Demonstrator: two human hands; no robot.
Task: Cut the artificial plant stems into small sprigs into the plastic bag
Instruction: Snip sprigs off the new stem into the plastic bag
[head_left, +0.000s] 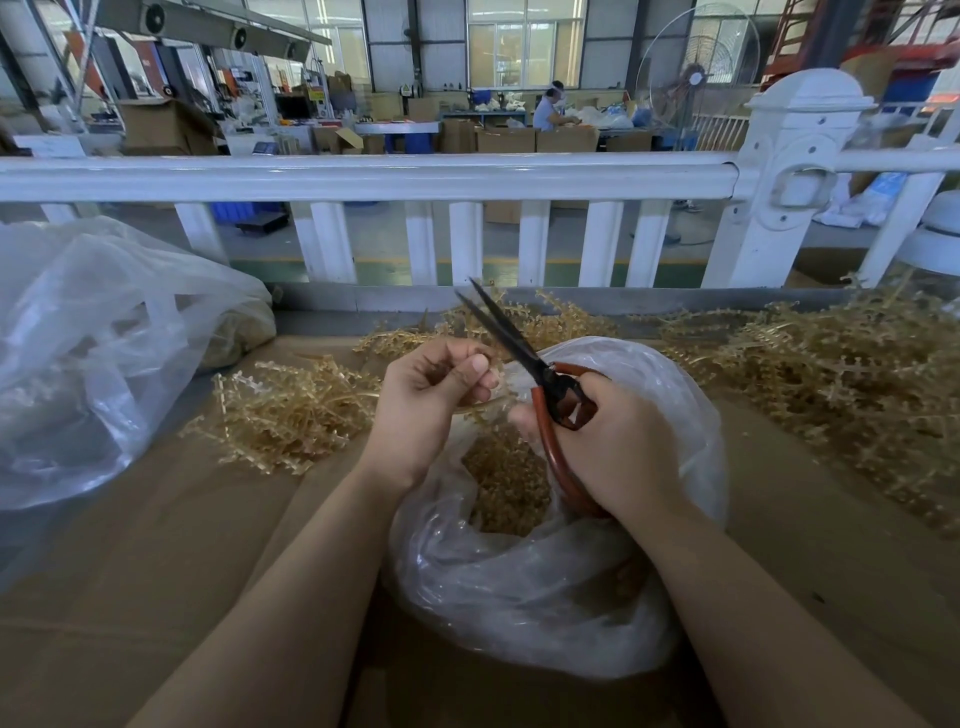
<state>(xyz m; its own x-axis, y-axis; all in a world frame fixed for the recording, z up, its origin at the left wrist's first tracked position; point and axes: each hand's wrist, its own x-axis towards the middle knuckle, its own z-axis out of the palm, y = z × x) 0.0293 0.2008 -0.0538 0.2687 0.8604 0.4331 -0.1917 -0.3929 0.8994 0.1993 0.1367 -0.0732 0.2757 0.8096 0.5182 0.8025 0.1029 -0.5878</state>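
Observation:
An open clear plastic bag (545, 587) sits in front of me on the cardboard-covered table, with cut tan sprigs (506, 478) heaped inside. My right hand (608, 441) grips red-handled scissors (524, 353) over the bag, the dark blades slightly parted and pointing up and away. My left hand (436, 400) hovers at the bag's left rim, fingers curled, pinching a thin tan stem (485, 402) that runs toward the right hand. Uncut tan plant stems lie in a pile on the left (291, 410) and a larger pile on the right (831, 374).
A big crumpled clear bag (98, 353) holding more tan material fills the table's left side. A white fence rail (363, 174) runs along the far table edge. More stems (519, 317) lie behind the scissors. Beyond is a workshop with boxes and a seated person.

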